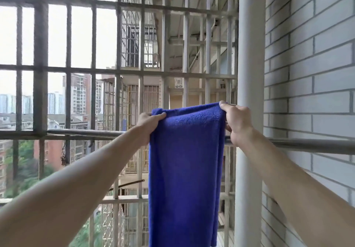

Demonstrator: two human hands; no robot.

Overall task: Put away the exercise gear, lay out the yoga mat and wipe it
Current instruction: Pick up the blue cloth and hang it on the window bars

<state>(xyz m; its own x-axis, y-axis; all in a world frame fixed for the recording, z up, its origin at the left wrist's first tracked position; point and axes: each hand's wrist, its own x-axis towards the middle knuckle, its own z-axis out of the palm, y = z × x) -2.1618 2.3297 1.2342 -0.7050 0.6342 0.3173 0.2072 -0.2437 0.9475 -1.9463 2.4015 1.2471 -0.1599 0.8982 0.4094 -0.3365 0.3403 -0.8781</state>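
Both arms are stretched forward, and the blue towel [184, 170] is held up between them by its upper edge: the left hand [151, 121] pinches the left corner with the thumb on the front side, and the right hand [237, 121] is closed around the right corner. The towel hangs straight down in long folds in front of the horizontal metal rail [86, 133], its top edge above the rail. Behind it stand the window bars [40, 64], and to the right are a white pipe [249, 64] and a tiled wall [311, 73].
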